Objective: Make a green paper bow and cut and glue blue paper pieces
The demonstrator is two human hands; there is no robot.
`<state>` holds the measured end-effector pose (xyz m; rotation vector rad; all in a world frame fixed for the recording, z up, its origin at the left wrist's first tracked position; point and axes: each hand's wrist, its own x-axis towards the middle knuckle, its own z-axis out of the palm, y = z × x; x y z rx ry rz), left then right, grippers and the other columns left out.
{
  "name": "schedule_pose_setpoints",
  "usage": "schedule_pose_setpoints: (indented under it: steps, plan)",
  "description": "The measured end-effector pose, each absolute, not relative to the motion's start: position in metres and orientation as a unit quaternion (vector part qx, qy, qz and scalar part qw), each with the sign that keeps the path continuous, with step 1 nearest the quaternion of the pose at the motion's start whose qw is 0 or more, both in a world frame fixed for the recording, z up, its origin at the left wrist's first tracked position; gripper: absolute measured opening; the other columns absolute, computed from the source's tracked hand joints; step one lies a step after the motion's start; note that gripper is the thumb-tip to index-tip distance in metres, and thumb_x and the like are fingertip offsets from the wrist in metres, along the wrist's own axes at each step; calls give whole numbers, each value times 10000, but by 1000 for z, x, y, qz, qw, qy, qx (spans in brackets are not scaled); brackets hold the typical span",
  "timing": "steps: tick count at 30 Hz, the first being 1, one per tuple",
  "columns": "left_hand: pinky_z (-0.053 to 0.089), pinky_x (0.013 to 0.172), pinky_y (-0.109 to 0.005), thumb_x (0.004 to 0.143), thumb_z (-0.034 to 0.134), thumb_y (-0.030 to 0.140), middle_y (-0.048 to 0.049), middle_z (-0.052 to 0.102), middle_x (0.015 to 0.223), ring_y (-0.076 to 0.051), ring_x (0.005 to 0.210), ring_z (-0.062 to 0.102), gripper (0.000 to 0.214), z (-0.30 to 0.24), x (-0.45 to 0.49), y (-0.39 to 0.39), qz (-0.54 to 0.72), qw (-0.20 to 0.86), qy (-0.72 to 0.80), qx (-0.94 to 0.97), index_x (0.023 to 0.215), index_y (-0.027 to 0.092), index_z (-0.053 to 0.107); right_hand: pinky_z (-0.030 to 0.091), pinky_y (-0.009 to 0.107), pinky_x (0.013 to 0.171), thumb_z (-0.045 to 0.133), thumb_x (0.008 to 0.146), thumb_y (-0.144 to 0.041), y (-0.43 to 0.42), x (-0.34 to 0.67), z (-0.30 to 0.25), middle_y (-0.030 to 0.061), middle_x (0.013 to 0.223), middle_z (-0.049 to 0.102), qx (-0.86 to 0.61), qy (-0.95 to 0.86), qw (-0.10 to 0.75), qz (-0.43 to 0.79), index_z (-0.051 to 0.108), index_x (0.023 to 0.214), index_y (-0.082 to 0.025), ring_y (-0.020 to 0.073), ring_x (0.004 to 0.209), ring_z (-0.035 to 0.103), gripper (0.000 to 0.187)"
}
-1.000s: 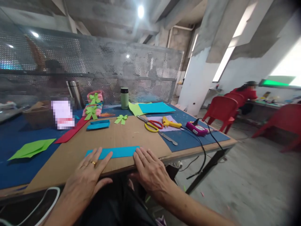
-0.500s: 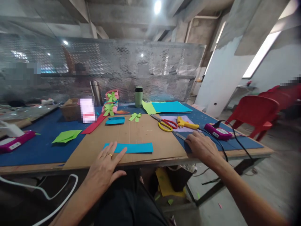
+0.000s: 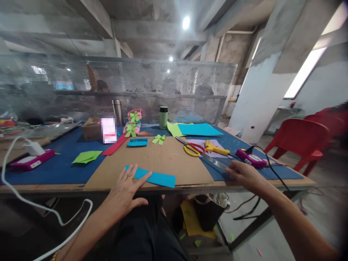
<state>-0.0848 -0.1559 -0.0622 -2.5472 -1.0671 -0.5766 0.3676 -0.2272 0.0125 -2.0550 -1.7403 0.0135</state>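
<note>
My left hand [image 3: 129, 183] lies with spread fingers on the left end of a blue paper strip [image 3: 160, 177], which sits aslant on the cardboard sheet [image 3: 163, 159]. My right hand [image 3: 240, 172] is closed on the near end of a steel ruler [image 3: 216, 162], its far end pointing toward the scissors [image 3: 191, 148]. Beyond the strip are a folded blue paper piece [image 3: 137, 142] and a green paper bow [image 3: 159, 139]. A yellow glue gun [image 3: 214, 148] rests on lilac paper just past the ruler.
Green paper [image 3: 87, 157] and a red strip [image 3: 115, 145] lie at left. Toward the back stand a green bottle [image 3: 163, 117], a steel flask [image 3: 117, 112], a cardboard box [image 3: 91, 128] and pink bow-trimmed pieces [image 3: 132, 128]. A corded purple power strip [image 3: 250, 158] is at right.
The blue strip has turned, its right end swinging toward me under my left hand. My right hand has drawn the ruler toward me and to the right, so more of it shows.
</note>
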Motion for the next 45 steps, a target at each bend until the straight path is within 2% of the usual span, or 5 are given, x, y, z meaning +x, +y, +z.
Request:
schedule_pose_setpoints:
  steps: [6, 12, 21, 33, 45]
  plan:
    - [319, 1168, -643, 921, 589, 577, -143, 333, 1642, -402, 1493, 329, 589, -35, -76, -159, -240, 134, -377, -884, 1447, 315, 563, 307, 234, 380, 546, 832, -712, -275, 305, -5, -41, 533, 548, -653, -566, 424, 271, 506, 798, -238, 110, 373, 445, 477]
    - [354, 1200, -513, 1054, 378, 414, -120, 454, 1577, -269, 1492, 369, 450, -29, -40, -157, -267, 65, -337, -901, 1412, 247, 593, 267, 193, 363, 634, 805, -676, -288, 241, -18, -63, 551, 533, -578, -509, 467, 433, 554, 885, -195, 65, 357, 399, 494]
    - [399, 1165, -520, 1048, 374, 462, -119, 510, 1537, -277, 1452, 432, 489, -49, -35, -156, -256, 94, -364, -891, 1467, 269, 536, 222, 181, 345, 671, 782, -639, -289, 231, -25, -90, 518, 486, -569, -471, 470, 483, 559, 870, -191, 45, 338, 339, 470]
    - [411, 1142, -524, 1040, 321, 520, -171, 510, 1525, -318, 1444, 439, 588, -47, -32, -157, -243, 102, -378, -887, 1473, 178, 525, 204, 159, 338, 718, 768, -573, -282, 221, -25, -87, 487, 505, -540, -449, 467, 537, 577, 867, -166, 28, 321, 328, 442]
    - [391, 1163, -521, 1028, 310, 551, -150, 502, 1537, -314, 1452, 428, 602, -48, -32, -156, -229, 104, -390, -886, 1483, 216, 519, 139, 176, 324, 702, 755, -594, -278, 226, -21, -107, 443, 427, -560, -494, 411, 523, 587, 880, -171, 29, 326, 254, 456]
